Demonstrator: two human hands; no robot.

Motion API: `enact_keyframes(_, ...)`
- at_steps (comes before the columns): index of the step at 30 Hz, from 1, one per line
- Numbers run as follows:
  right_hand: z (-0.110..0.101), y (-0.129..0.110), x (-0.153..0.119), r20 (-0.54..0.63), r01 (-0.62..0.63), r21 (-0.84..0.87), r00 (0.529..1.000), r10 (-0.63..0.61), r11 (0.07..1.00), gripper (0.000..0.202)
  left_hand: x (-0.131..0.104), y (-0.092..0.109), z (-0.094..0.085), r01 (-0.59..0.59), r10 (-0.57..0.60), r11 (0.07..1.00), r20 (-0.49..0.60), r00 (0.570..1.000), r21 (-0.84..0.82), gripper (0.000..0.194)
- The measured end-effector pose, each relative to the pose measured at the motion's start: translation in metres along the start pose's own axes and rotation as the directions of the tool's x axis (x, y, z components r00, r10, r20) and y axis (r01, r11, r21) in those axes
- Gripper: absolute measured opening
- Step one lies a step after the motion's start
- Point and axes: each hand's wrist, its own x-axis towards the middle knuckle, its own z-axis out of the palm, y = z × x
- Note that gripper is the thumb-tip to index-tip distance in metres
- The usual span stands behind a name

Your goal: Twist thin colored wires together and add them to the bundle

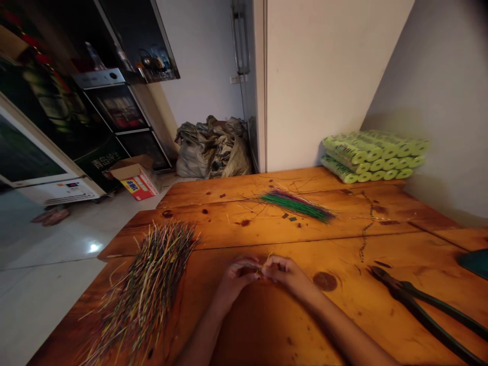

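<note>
My left hand (241,273) and my right hand (281,269) meet over the near middle of the wooden table, fingertips almost touching. Between the fingertips is a thin yellowish wire (270,255), pinched by the right hand, its end sticking up. The left thumb and fingers are closed at the same spot, gripping a small dark piece of what looks like wire; its exact shape is blurred. To the left lies a large loose heap of multicoloured wires (152,274). Farther off, a neater bundle of green and dark red wires (297,204) rests on the boards.
Long-handled pliers or cutters (400,290) lie at the right. Behind them runs a dark twisted strand (366,229). Green-wrapped paper rolls (373,155) are stacked at the back right. Sacks (213,150) and a cardboard box (135,178) stand on the floor beyond the table.
</note>
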Motion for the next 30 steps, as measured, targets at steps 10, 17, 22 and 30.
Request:
enact_keyframes(10,0.009,-0.003,-0.003,0.069,-0.08,0.071,0.995,0.075,0.994,0.021,0.0,0.014,-0.022,0.024,-0.046,0.995,0.239,0.97,0.096,0.015)
enact_keyframes(17,0.013,0.006,-0.003,0.115,-0.082,0.143,0.991,0.066,0.986,0.018,0.0,0.015,-0.02,-0.053,0.03,0.993,0.216,0.976,0.104,0.01)
enact_keyframes(22,0.014,0.007,-0.003,-0.043,0.034,-0.057,0.998,-0.037,0.998,0.02,-0.002,0.008,0.002,-0.038,0.038,0.999,0.005,0.999,-0.008,0.017)
enact_keyframes(30,0.013,0.007,-0.006,-0.158,0.12,-0.455,0.964,-0.212,0.882,0.019,-0.002,-0.01,0.014,-0.143,0.152,0.988,-0.227,0.962,0.053,0.013)
